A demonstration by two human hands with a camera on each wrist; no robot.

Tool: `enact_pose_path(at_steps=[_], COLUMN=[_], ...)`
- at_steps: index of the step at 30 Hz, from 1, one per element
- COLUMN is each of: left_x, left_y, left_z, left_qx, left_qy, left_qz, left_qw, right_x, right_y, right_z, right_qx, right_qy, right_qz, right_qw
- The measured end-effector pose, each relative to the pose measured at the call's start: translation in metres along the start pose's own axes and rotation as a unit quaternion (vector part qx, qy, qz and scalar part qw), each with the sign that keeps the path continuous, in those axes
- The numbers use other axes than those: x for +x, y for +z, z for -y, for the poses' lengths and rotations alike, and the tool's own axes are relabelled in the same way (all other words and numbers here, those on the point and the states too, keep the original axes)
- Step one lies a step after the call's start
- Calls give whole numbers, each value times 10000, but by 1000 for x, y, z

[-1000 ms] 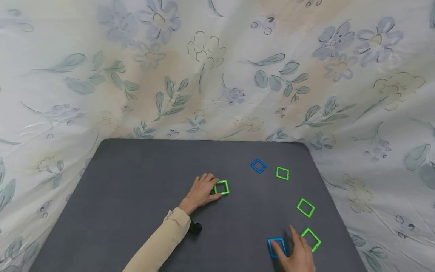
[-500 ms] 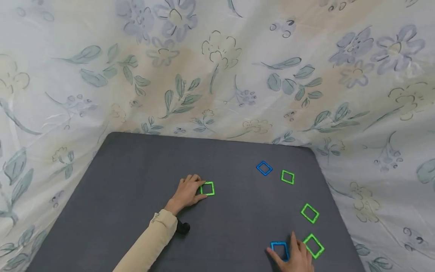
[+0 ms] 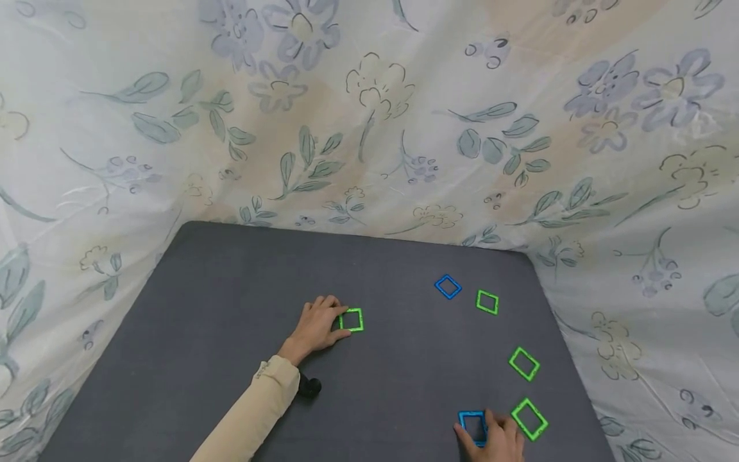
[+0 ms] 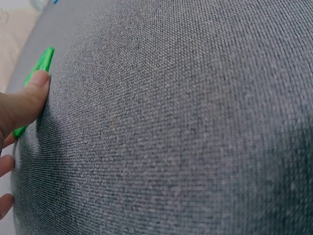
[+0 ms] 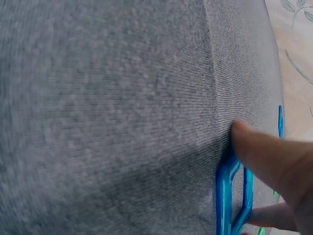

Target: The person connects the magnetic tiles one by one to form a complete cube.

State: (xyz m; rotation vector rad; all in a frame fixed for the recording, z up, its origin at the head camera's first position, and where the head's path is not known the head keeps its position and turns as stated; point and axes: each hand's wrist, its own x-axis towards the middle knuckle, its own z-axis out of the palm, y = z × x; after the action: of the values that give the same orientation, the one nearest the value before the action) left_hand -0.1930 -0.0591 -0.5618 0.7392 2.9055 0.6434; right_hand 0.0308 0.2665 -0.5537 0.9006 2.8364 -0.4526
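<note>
My left hand point(image 3: 314, 326) holds a green square building tile point(image 3: 362, 319), an open plastic frame, near the table's middle. In the left wrist view the thumb point(image 4: 34, 93) lies against this green tile point(image 4: 47, 58), which the hand partly hides. At the front right, my right hand point(image 3: 501, 443) has its thumb and fingers on opposite sides of a blue square building tile point(image 3: 472, 414), gripping it. The right wrist view shows the blue tile point(image 5: 224, 196) between the thumb point(image 5: 266, 152) and a finger. A green square tile point(image 3: 529, 419) lies just right of that hand.
Farther back on the grey table point(image 3: 231, 276) lie another blue tile point(image 3: 448, 287) and a green tile point(image 3: 487, 302). One more green tile point(image 3: 524, 364) lies near the right edge. A floral cloth point(image 3: 375, 147) hangs behind and along the sides.
My left hand has moved left with the green tile, then stayed nearly still. My right hand's raised fingers have come down and closed in on the blue tile. The head view has shifted slightly.
</note>
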Motion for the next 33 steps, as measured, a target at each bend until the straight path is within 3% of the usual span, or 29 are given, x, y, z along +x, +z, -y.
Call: enact_pose_path(at_steps=[5,22,29,33], left_x=[0,2,1,1], left_y=[0,3,0,-1], left_z=[-1,-3,-4,-4], left_qx=[4,107,1,-8], left_qy=[-17,-29,-139,-145], left_qz=[-15,42,118,157], left_qw=[10000,9999,9998,9998], right_x=[3,11,21,32], right_y=[-3,-12,-28,-51], right_z=[-1,-3,4,13], right_qx=[56,53,538,1007], right_qy=[-440,-172,-796,-1511], right_qz=[-86,346,-45,-566], right_qw=[9990,9992,9954,9817])
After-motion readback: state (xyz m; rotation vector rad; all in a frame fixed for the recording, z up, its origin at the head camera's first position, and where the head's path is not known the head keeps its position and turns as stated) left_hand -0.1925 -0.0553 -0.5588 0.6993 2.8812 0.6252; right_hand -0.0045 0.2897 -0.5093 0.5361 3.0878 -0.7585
